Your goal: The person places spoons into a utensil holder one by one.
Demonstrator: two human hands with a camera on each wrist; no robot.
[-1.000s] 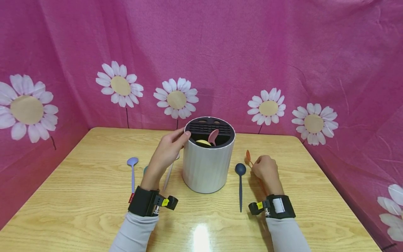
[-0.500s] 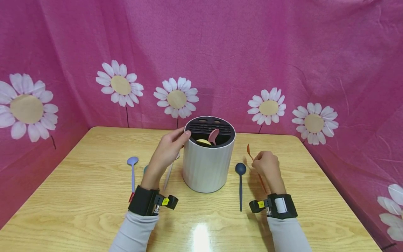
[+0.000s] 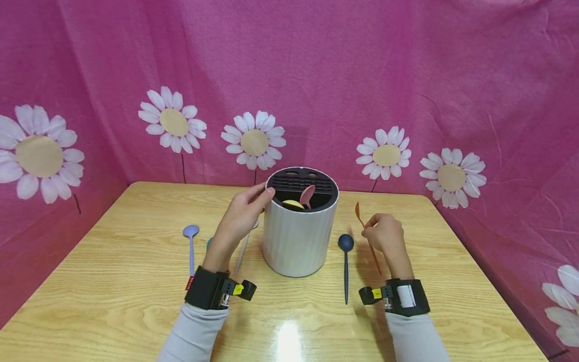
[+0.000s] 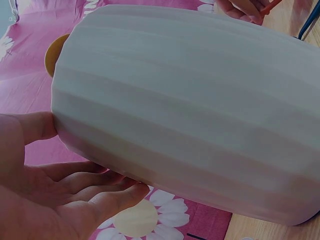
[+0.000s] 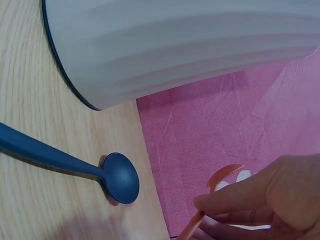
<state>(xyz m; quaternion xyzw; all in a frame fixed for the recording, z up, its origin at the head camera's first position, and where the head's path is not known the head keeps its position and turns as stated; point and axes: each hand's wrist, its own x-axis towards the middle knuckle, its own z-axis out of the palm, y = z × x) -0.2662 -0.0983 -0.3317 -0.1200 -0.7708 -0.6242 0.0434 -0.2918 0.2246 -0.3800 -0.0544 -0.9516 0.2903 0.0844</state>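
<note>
A white ribbed utensil holder (image 3: pixel 296 246) with a black slotted top stands mid-table. My left hand (image 3: pixel 240 213) holds it at the left, thumb by the rim and the other fingers along its side, as the left wrist view shows. A pink ladle (image 3: pixel 307 195) and a yellow rounded utensil (image 3: pixel 293 204) poke out of its front opening. My right hand (image 3: pixel 384 234) pinches an orange spoon (image 3: pixel 373 257) partway along its handle, between thumb and fingers. The spoon is tilted, its head (image 5: pixel 225 172) raised above the hand. A dark blue spoon (image 3: pixel 346 243) lies between holder and right hand.
Left of the holder lie a lavender spoon (image 3: pixel 191 231) and a pale-handled utensil (image 3: pixel 242 254). A teal piece (image 3: pixel 209 243) shows mostly hidden behind my left forearm. Pink flowered cloth (image 3: pixel 316 90) hangs behind the wooden table (image 3: pixel 113 281) and along its sides.
My right hand has risen slightly and lifted the orange spoon, whose head now points more steeply upward. The left hand and the utensil holder have stayed in place.
</note>
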